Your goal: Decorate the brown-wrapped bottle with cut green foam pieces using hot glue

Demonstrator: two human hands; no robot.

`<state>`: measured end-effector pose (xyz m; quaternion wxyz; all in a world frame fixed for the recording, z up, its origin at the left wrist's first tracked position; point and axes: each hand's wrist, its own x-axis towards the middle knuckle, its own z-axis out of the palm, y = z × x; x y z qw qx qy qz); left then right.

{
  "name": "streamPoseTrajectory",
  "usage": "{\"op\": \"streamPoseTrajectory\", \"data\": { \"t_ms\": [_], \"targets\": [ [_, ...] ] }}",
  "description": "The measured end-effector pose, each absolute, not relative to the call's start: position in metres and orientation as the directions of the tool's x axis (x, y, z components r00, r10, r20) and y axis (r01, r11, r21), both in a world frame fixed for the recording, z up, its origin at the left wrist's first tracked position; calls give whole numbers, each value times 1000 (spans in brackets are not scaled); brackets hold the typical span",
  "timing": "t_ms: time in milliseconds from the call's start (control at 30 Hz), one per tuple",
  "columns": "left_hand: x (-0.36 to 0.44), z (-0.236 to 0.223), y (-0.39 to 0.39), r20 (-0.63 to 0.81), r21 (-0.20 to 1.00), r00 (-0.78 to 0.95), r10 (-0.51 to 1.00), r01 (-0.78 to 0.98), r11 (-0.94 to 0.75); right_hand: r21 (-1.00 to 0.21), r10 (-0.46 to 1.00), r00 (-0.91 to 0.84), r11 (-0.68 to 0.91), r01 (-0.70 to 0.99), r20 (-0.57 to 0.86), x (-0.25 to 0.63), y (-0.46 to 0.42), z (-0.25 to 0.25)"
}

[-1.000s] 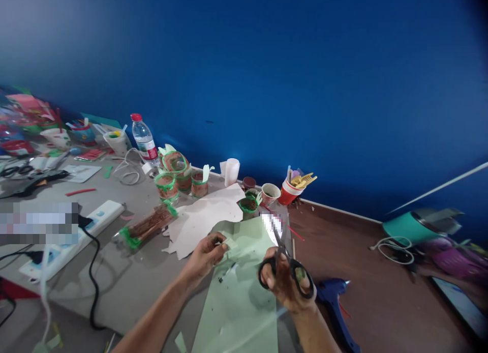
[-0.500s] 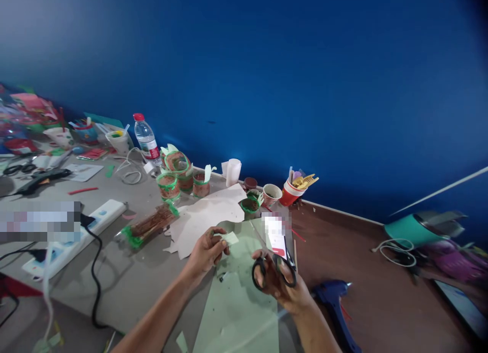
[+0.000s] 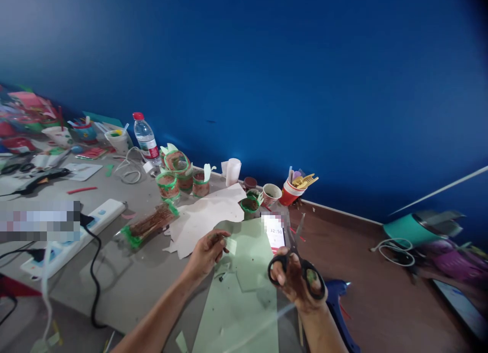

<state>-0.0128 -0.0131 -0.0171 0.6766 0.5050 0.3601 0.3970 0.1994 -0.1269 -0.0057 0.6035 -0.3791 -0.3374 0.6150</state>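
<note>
My left hand (image 3: 209,251) pinches a small piece of pale green paper (image 3: 231,245) between thumb and fingers. In my right hand (image 3: 299,282) is a pair of black-handled scissors (image 3: 295,251), fingers through the loops, blades pointing up and away from the paper. Below both hands lies a large pale green sheet (image 3: 244,312) with specks on it. A lit phone (image 3: 274,233) rests just beyond the right hand. Torn white paper (image 3: 208,213) lies behind the left hand.
Brown-and-green decorated jars (image 3: 168,186), a water bottle (image 3: 146,138), a paper cup (image 3: 272,193) and a red cup of yellow tools (image 3: 293,192) stand along the wall. A power strip (image 3: 104,214) is at left. A blue glue gun (image 3: 335,302) lies at right.
My right hand has moved right with the scissors, whose blades now show pointing upward. My left hand has barely moved, but the small paper piece in it has tilted downward.
</note>
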Motion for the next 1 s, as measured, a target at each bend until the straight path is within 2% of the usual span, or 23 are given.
{"op": "streamPoseTrajectory", "data": {
  "t_ms": [133, 233, 333, 667, 1000],
  "targets": [
    [-11, -17, -15, -83, 969, 424, 902, -176, 172, -941, 999, -26, -26, -337, -18, 192, -121, -3],
    [-11, -14, -16, -86, 978, 388, 918, -141, 151, -990, 996, -82, -45, -134, -34, 177, -115, 1],
    [-11, -12, -15, -102, 985, 326, 940, -98, 141, -997, 993, -99, -68, -35, -64, 166, -111, 2],
    [-11, -24, -14, -74, 993, 292, 954, -64, 97, -981, 965, -174, -194, 23, -195, 159, -109, -7],
    [-13, -23, -13, -23, 999, 262, 965, -35, 34, -974, 953, -205, -217, 64, -225, 158, -110, -9]
  ]
}}
